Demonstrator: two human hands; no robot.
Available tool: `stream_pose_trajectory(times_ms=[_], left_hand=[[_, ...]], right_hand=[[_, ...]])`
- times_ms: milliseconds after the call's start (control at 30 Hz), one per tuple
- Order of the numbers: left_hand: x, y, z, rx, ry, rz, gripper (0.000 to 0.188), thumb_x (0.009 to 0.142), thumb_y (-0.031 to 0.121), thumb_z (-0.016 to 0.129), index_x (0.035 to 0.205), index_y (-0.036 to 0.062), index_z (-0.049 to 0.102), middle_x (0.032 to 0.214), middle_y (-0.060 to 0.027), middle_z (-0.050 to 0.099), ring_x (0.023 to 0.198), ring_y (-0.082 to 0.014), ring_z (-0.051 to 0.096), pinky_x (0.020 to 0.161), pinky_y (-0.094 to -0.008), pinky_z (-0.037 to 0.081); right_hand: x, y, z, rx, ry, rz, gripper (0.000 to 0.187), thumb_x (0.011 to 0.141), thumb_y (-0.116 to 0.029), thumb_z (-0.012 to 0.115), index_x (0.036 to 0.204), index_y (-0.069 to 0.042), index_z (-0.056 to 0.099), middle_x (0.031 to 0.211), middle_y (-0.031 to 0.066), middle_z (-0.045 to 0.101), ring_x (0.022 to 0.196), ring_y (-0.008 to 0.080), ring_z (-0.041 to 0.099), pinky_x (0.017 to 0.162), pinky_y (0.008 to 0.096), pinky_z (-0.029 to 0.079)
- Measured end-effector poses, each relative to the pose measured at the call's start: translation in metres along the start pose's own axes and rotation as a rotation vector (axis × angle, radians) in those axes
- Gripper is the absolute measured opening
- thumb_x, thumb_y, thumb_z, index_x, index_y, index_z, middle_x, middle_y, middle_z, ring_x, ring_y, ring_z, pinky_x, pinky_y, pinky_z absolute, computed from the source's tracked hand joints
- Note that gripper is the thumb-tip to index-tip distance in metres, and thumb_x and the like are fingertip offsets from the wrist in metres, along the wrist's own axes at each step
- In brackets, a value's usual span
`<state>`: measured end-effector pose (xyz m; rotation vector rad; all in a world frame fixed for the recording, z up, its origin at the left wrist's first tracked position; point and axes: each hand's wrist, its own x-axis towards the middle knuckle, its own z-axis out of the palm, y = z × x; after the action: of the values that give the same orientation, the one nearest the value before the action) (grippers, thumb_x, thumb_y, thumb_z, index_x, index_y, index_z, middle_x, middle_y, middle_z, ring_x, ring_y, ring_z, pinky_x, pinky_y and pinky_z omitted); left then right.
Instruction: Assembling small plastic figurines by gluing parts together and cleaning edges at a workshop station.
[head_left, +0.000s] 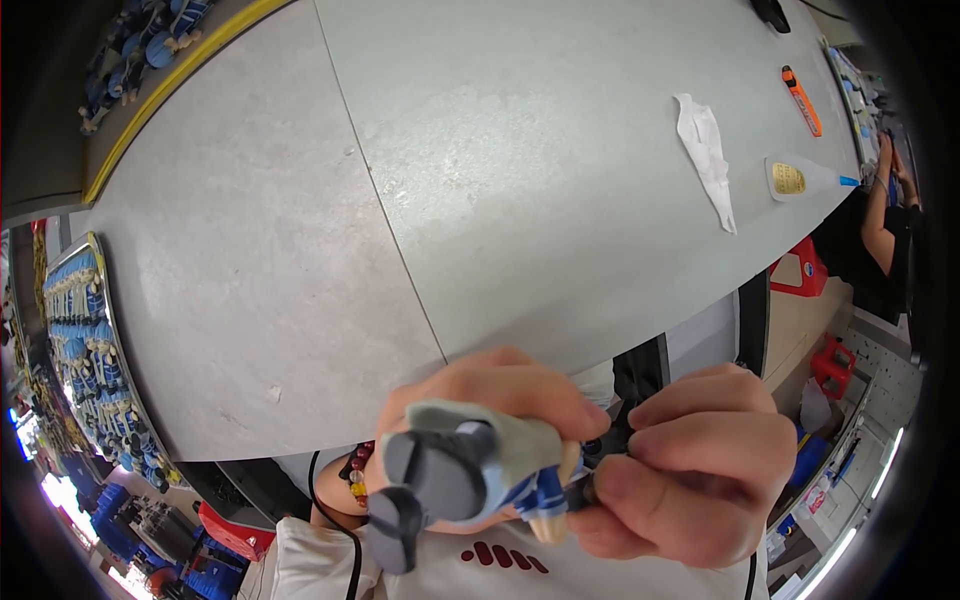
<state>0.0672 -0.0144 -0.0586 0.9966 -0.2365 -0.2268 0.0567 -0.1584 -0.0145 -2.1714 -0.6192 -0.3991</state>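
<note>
Close in front of me, at the lower middle, a small figurine (pixel 515 455) lies tilted on its side, its dark grey feet toward the left. It has a pale grey-green garment and blue parts with white stripes. My left hand (pixel 480 382) is wrapped around it from behind. At the figurine's other end my right hand (pixel 705 470) is closed, thumb and fingers pinching a small dark piece (pixel 582 490). Most of that piece is hidden by the fingers, so I cannot tell whether it is joined to the figurine.
The grey table (pixel 560 130) spreads out ahead. On its right side are a crumpled white tissue (pixel 705 150), a bottle with a blue tip (pixel 800 180) and an orange cutter (pixel 802 103). A tray of similar figurines (pixel 85 340) stands at the left; a co-worker's arm (pixel 880 225) shows far right.
</note>
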Motion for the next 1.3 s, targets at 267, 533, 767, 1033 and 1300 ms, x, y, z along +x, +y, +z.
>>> stream_pose_trajectory(times_ms=[267, 533, 767, 1033, 1300], left_hand=[[-0.003, 0.001, 0.000, 0.102, -0.030, 0.008, 0.024, 0.063, 0.009, 0.064, 0.083, 0.0024, 0.053, 0.088, -0.0151, 0.054, 0.061, -0.0214, 0.054, 0.047, -0.0266, 0.044], [-0.001, 0.006, -0.001, 0.177, -0.104, -0.055, 0.024, 0.061, 0.008, 0.065, 0.080, 0.0028, 0.051, 0.088, -0.0155, 0.053, 0.060, -0.0208, 0.054, 0.045, -0.0264, 0.044], [-0.004, -0.001, -0.001, 0.113, -0.065, 0.030, 0.024, 0.060, 0.007, 0.065, 0.078, 0.0027, 0.049, 0.086, -0.0157, 0.053, 0.060, -0.0206, 0.054, 0.044, -0.0268, 0.043], [-0.003, -0.004, 0.000, 0.188, -0.036, 0.157, 0.025, 0.060, 0.007, 0.064, 0.080, 0.0031, 0.050, 0.086, -0.0158, 0.053, 0.060, -0.0208, 0.054, 0.044, -0.0268, 0.043], [-0.003, 0.001, -0.001, 0.185, -0.065, 0.028, 0.023, 0.061, 0.009, 0.064, 0.080, 0.0023, 0.052, 0.086, -0.0147, 0.054, 0.058, -0.0197, 0.053, 0.043, -0.0261, 0.043]], right_hand=[[0.000, 0.000, 0.000, 0.023, 0.008, 0.013, 0.022, 0.064, -0.021, 0.068, 0.072, -0.007, 0.055, 0.073, 0.0068, 0.044, 0.050, 0.0136, 0.044, 0.040, 0.0200, 0.034], [0.001, 0.000, -0.003, 0.035, -0.016, 0.022, 0.022, 0.063, -0.021, 0.068, 0.072, -0.007, 0.055, 0.074, 0.0062, 0.044, 0.050, 0.0134, 0.044, 0.040, 0.0199, 0.034], [0.002, -0.001, -0.004, 0.013, -0.041, 0.021, 0.022, 0.063, -0.022, 0.068, 0.072, -0.007, 0.055, 0.074, 0.0062, 0.045, 0.050, 0.0139, 0.045, 0.040, 0.0203, 0.034], [0.001, 0.000, -0.001, 0.015, -0.016, 0.000, 0.022, 0.063, -0.022, 0.068, 0.072, -0.007, 0.055, 0.073, 0.0062, 0.045, 0.050, 0.0135, 0.045, 0.040, 0.0204, 0.034], [0.002, 0.000, -0.002, 0.019, -0.047, 0.024, 0.022, 0.063, -0.022, 0.069, 0.072, -0.008, 0.055, 0.073, 0.0061, 0.044, 0.049, 0.0137, 0.045, 0.040, 0.0207, 0.033]])
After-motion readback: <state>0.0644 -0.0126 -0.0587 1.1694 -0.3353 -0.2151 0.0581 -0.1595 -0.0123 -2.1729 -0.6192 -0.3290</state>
